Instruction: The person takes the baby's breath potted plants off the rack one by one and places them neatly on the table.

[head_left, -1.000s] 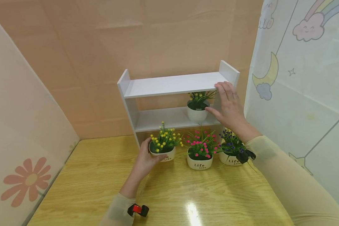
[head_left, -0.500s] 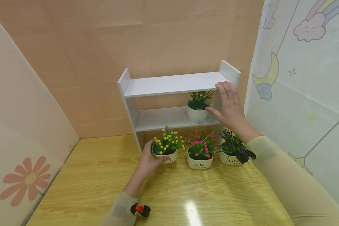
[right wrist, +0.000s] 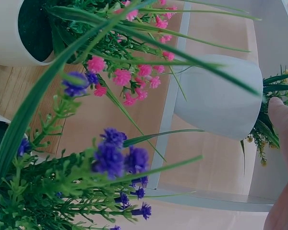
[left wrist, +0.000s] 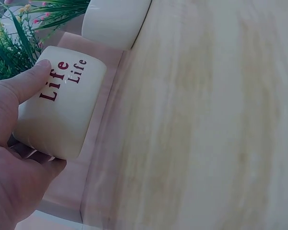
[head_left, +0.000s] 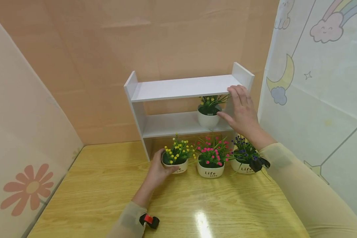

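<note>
My left hand (head_left: 158, 170) grips a cream pot of yellow artificial flowers (head_left: 178, 153) low in front of the white shelf rack (head_left: 181, 88). In the left wrist view the thumb presses the pot's (left wrist: 62, 115) lettered front, and the other fingers wrap beneath and behind. My right hand (head_left: 243, 110) rests its fingertips on the front edge of the top board at the right. Its thumb points at the rim of a white potted plant (head_left: 208, 120) on the middle shelf. That plant's upper leaves are hidden behind the board and hand.
Beside the held plant on the wooden table (head_left: 107, 191) stand a pot of pink flowers (head_left: 210, 172) and, further right, one of purple flowers (head_left: 241, 167), partly covered by the right wrist strap. Printed cloth walls (head_left: 309, 92) flank the table.
My left hand has shifted the yellow-flowered pot right and slightly down, closer to the pink one. The right hand keeps its place at the top board.
</note>
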Tool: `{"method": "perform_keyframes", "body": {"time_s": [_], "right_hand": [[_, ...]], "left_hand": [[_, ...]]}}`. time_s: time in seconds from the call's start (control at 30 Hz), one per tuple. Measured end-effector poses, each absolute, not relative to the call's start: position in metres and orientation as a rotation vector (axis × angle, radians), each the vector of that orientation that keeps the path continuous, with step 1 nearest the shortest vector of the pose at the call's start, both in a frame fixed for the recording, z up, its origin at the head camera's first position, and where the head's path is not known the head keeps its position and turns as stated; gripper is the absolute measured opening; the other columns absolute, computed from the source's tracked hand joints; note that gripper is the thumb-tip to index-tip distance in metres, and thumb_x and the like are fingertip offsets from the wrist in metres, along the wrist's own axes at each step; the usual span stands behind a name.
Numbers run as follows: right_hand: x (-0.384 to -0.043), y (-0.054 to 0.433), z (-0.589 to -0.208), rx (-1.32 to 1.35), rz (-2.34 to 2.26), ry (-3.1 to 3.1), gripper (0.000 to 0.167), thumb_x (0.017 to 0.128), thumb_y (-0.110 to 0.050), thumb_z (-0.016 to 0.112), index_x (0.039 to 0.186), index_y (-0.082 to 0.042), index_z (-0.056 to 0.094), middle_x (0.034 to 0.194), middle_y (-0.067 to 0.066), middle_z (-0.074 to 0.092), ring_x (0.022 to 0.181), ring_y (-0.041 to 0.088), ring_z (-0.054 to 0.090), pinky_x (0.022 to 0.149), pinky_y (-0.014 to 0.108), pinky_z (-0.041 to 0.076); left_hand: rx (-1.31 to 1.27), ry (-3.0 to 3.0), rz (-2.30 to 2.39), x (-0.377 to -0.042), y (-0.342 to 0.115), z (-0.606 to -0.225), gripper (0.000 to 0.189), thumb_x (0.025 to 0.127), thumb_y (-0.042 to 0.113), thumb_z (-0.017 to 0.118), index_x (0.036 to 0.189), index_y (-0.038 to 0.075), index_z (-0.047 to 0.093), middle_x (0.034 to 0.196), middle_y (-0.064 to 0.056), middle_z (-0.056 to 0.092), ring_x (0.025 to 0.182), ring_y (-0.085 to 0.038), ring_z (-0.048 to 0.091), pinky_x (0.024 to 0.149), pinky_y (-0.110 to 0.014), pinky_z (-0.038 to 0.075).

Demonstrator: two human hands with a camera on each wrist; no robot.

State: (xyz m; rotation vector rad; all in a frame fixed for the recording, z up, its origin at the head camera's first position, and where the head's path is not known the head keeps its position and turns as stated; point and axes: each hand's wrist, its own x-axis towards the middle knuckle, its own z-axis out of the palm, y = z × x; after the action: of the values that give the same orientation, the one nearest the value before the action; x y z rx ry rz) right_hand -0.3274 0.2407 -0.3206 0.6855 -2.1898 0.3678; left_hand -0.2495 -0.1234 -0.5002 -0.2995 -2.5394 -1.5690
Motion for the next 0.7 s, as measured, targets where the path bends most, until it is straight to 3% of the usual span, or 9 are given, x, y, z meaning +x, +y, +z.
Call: {"method": "perform_keyframes", "body": {"time_s": [0.7], "right_hand": [[-0.3300, 0.2411, -0.3219, 0.706, 0.373, -2.167, 0.097, 0.091, -0.026, 0.093, 0.161, 0.004, 0.033, 0.164, 0.027, 0.034, 0.158, 0.046, 0.024, 0.135, 0.050, 0.013]], "left_hand": [[-0.285, -2.579, -1.578, -0.2526, -0.1201, -0.5099, 0.103, 0.085, 0.026, 0.100, 0.162, -0.004, 0.038, 0.163, -0.029, 0.042, 0.150, -0.048, 0.045, 0.124, -0.065, 0.036]]}}
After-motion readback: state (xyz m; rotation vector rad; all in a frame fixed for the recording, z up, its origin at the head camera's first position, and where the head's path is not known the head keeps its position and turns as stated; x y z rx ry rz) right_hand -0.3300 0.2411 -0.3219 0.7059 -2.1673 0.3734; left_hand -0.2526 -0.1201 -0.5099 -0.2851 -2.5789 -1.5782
